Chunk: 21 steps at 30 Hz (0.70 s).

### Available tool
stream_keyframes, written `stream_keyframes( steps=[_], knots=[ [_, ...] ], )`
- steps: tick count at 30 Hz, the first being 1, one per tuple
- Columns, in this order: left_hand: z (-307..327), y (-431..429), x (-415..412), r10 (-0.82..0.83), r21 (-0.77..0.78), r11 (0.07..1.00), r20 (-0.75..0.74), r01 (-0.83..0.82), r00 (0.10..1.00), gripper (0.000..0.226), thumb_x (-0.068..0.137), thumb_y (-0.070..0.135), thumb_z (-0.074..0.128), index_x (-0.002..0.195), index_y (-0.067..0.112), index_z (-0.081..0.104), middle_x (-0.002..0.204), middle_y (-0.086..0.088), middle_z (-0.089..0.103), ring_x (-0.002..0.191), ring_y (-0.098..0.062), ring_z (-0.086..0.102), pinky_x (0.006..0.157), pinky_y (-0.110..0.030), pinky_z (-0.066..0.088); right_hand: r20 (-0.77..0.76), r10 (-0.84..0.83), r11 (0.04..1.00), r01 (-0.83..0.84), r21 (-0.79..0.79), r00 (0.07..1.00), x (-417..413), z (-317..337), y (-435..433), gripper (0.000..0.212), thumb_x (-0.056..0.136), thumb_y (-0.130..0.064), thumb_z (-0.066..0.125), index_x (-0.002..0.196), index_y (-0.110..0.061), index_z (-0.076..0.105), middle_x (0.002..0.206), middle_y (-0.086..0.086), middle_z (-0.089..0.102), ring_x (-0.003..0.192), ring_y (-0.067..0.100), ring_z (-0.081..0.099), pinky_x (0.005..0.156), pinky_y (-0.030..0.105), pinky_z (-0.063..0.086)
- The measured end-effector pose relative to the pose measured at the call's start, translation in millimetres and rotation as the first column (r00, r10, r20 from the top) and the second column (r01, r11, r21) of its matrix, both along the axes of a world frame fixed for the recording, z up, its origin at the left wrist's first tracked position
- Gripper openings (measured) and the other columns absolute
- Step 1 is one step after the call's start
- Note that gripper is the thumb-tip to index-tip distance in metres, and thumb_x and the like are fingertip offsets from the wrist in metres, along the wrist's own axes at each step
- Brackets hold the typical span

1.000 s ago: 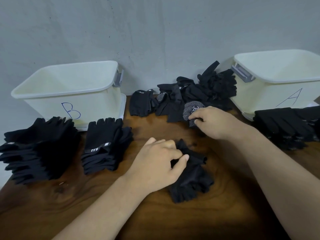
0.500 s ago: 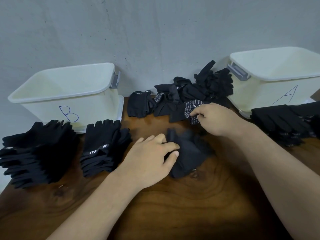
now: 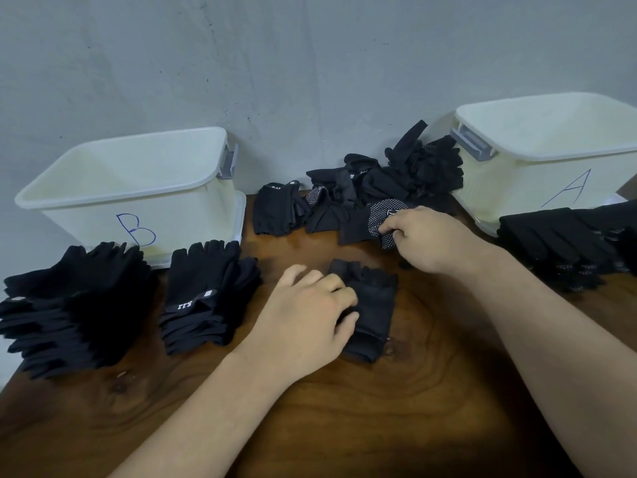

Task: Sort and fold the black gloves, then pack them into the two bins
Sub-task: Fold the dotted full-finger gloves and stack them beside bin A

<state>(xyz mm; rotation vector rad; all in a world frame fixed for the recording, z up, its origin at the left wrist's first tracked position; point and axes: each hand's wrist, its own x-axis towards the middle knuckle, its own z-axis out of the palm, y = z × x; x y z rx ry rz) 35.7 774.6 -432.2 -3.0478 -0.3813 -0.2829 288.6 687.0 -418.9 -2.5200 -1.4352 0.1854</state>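
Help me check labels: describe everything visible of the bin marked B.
The bin marked B is cream-white plastic with rounded corners, a rolled rim, a grey handle at its right end and a blue handwritten B in front. It stands upright, nothing showing inside, at the table's back left; two glove stacks lie before it.

Bin B (image 3: 103,215) and bin A (image 3: 517,188) cream-white, marked in blue, handles (image 3: 229,163) grey; folded glove (image 3: 374,305) plain black; dotted glove (image 3: 382,213) black, white dots; stack (image 3: 203,291) black, white tags; pile (image 3: 420,170) black; table (image 3: 413,391) dark brown, swirled grain; wall (image 3: 275,63) grey

Between bin B (image 3: 193,215) — left — and bin A (image 3: 517,191) lie loose gloves (image 3: 389,188).
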Motion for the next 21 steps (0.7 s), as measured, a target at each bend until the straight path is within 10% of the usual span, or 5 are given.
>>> stream_keyframes(
  steps=[8, 14, 21],
  knots=[
    [0.1, -4.6, 5.0, 0.098, -0.028, 0.995, 0.154, -0.094, 0.983, 0.025, 0.106, 0.048, 0.046, 0.108, 0.036, 0.068, 0.105, 0.016, 0.061, 0.101, -0.012, 0.055, 0.092, -0.035, 0.044, 0.038, 0.005, 0.996, -0.009, 0.090, 0.999, -5.0, 8.8, -0.7, 0.040, 0.105, -0.014, 0.050, 0.118, -0.040, 0.078, 0.132, 0.003, 0.069, 0.116, 0.028, 0.065, 0.105, 0.043, 0.052],
    [-20.1, -11.2, 7.9, 0.131, -0.175, 0.976, 0.001, -0.129, 0.991, 0.050, 0.110, 0.057, 0.032, 0.152, 0.035, 0.048, 0.163, 0.011, 0.043, 0.154, -0.014, 0.034, 0.124, -0.039, 0.030, 0.009, 0.146, 0.941, -0.142, 0.307, 0.989, -20.8, 13.8, 3.3, 0.037, 0.102, -0.004, 0.053, 0.112, -0.025, 0.081, 0.124, -0.008, 0.074, 0.119, 0.016, 0.063, 0.107, 0.040, 0.051],
    [-20.7, -9.6, 6.9, 0.101, -0.238, 0.960, -0.201, -0.149, 0.974, 0.067, 0.106, 0.070, 0.005, 0.167, 0.043, -0.007, 0.176, 0.014, -0.012, 0.161, -0.012, -0.017, 0.132, -0.048, -0.002, 0.028, 0.405, 0.874, -0.396, 0.282, 0.914, -35.2, 7.0, 7.2, 0.035, 0.109, -0.016, 0.052, 0.130, -0.030, 0.074, 0.135, -0.017, 0.067, 0.128, 0.000, 0.055, 0.114, 0.021, 0.042]
  ],
)
